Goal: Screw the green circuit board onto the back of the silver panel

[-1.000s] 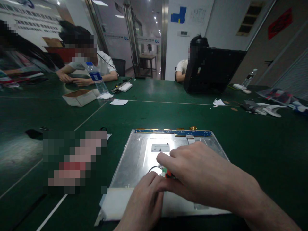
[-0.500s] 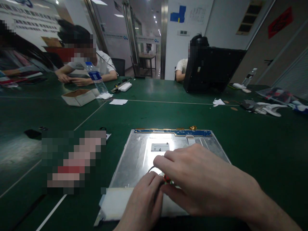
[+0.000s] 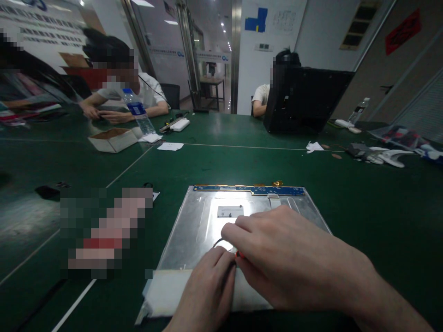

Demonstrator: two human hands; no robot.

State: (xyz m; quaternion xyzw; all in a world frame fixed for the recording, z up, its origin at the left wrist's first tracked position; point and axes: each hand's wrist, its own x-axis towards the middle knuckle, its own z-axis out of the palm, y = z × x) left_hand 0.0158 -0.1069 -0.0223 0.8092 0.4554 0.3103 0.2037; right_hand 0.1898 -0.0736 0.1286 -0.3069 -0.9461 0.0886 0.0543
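- Left hand (image 3: 207, 286): over the panel's near part, fingers bent and pressed together, tips against the small red piece (image 3: 239, 254); undersides hidden, cannot tell if they pinch it.
- Right hand (image 3: 284, 258): back uppermost, fingers curled; index and thumb close about the same piece, grip hidden, cannot tell if pinching.
- Red piece: between the two hands, above the metal panel, mostly covered; dark wire (image 3: 217, 242) curves just beside.
- Metal panel (image 3: 187, 230): flat on green table (image 3: 377, 203); white strip (image 3: 166, 288) along near edge, label (image 3: 230, 211) mid-panel, blue circuit board (image 3: 224, 189) along far edge.
- Left of panel: pixelated patch, contents unreadable.
- Farther: open box (image 3: 116, 143) beside blue-capped bottle (image 3: 140, 113).
- Far side: person in white (image 3: 152, 87), seated; black monitor-like casing (image 3: 308, 99) partly hides another person (image 3: 261, 97).
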